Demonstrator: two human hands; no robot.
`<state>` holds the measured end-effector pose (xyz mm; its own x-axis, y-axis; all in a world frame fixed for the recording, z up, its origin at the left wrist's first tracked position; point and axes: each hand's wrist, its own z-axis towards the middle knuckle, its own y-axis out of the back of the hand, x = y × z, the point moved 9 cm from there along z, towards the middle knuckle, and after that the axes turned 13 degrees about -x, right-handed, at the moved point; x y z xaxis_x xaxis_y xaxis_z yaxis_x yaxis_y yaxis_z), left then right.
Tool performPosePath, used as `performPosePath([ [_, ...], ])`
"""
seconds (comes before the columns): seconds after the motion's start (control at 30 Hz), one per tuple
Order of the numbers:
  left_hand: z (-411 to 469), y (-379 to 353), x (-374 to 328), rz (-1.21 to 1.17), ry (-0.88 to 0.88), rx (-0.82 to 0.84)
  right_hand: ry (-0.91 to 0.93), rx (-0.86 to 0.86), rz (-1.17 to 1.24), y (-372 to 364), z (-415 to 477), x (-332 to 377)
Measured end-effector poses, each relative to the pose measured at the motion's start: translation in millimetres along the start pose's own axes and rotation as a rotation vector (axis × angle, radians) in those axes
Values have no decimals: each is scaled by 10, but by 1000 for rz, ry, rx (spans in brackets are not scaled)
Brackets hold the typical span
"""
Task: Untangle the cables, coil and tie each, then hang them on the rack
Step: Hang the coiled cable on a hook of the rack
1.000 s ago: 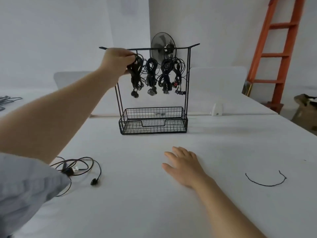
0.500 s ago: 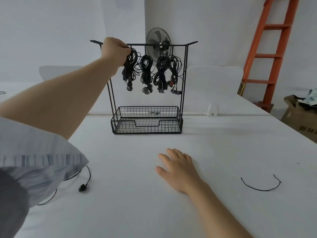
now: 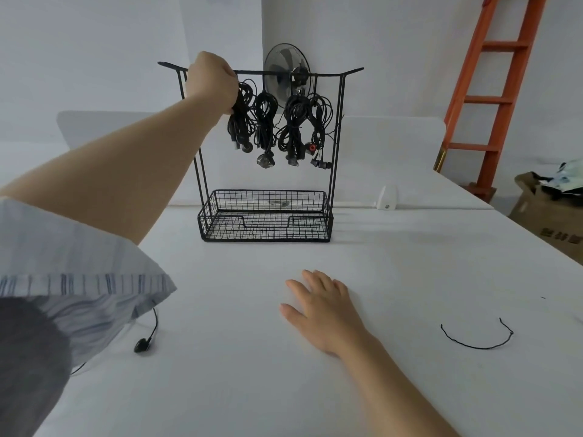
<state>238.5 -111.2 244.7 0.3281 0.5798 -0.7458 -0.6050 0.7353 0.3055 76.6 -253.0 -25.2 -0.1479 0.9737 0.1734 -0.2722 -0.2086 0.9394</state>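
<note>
A black wire rack (image 3: 336, 127) with a basket base (image 3: 265, 230) stands at the middle of the white table. Several coiled black cables hang from its top bar. My left hand (image 3: 212, 81) reaches up to the bar's left part and grips the leftmost coiled cable (image 3: 241, 127). Another coil (image 3: 264, 121) hangs just right of it, and further coils (image 3: 296, 127) hang beyond. My right hand (image 3: 320, 305) rests flat on the table, fingers spread. A loose black cable (image 3: 145, 342) lies at the near left, mostly hidden under my sleeve.
A short black tie wire (image 3: 476, 342) lies curved on the table at the right. A white clip-like piece (image 3: 387, 197) sits behind the rack. An orange ladder (image 3: 492, 89) and a cardboard box (image 3: 549, 216) stand off to the right. A fan (image 3: 285, 70) is behind the rack.
The view has shifted, so my sleeve now covers most of the loose cable. My left hand stays on the leftmost coil at the bar. My right hand stays flat.
</note>
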Motion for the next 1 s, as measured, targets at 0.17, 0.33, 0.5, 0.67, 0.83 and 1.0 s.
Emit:
performPosePath([
  [0.17, 6, -24, -28, 10, -37, 57, 0, 3, -1, -1, 3, 1],
  [0.33, 22, -51, -53, 91, -94, 81, -1, -1, -14, -4, 6, 1],
  [0.5, 33, -94, -166, 233, -185, 186, 3, -2, -15, -19, 7, 2],
  [0.67, -11, -108, -331, 366, -301, 191, -4, 10, -8, -26, 11, -13],
  [0.83, 21, -100, -293, 267, -359, 82, 3, -7, -7, -22, 15, -9],
  [1.0, 13, -120, -317, 242, -419, 100, -7, -7, -4, -14, 11, -19],
])
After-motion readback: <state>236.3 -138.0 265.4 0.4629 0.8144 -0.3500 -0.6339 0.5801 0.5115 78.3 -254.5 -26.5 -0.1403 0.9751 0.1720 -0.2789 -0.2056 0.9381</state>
